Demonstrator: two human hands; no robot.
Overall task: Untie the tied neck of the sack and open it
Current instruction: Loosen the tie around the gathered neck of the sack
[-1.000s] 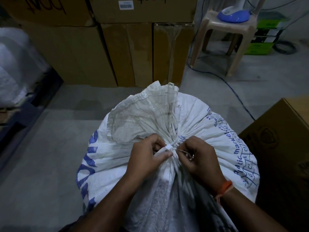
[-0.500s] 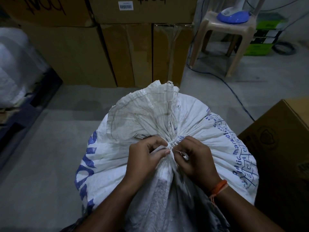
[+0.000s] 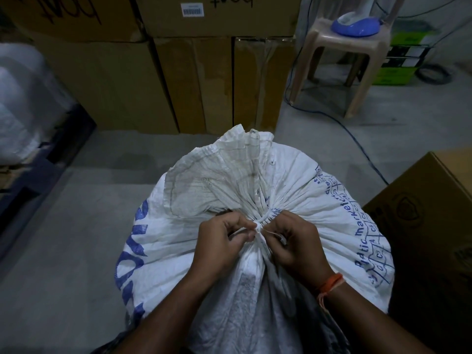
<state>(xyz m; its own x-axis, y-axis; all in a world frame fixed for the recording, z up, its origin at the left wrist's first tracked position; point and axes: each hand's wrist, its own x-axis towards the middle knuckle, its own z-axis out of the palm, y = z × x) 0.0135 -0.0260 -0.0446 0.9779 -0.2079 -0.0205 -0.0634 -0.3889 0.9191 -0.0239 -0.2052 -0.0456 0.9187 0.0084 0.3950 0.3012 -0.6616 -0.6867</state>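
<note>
A full white woven sack (image 3: 306, 200) with blue print stands on the floor in front of me. Its neck is gathered tight and bound by a thin white string (image 3: 261, 223), with the loose flap of the mouth (image 3: 217, 180) fanned out beyond the knot. My left hand (image 3: 222, 244) pinches the string at the knot's left side. Just right of the knot, my right hand (image 3: 296, 241) pinches a short string end, pulled a little to the right. An orange band is on my right wrist.
Stacked cardboard boxes (image 3: 204, 80) form a wall behind the sack. Another brown box (image 3: 429, 213) stands close on the right. A plastic stool (image 3: 347, 54) with a blue device is at the back right, and a blue cable (image 3: 357, 144) runs across the grey floor. White sacks on a dark pallet (image 3: 20, 111) lie left.
Both hands stay at the knot. The right hand has drawn a string end slightly out to the right; the fingers of the left hand have shifted on the knot.
</note>
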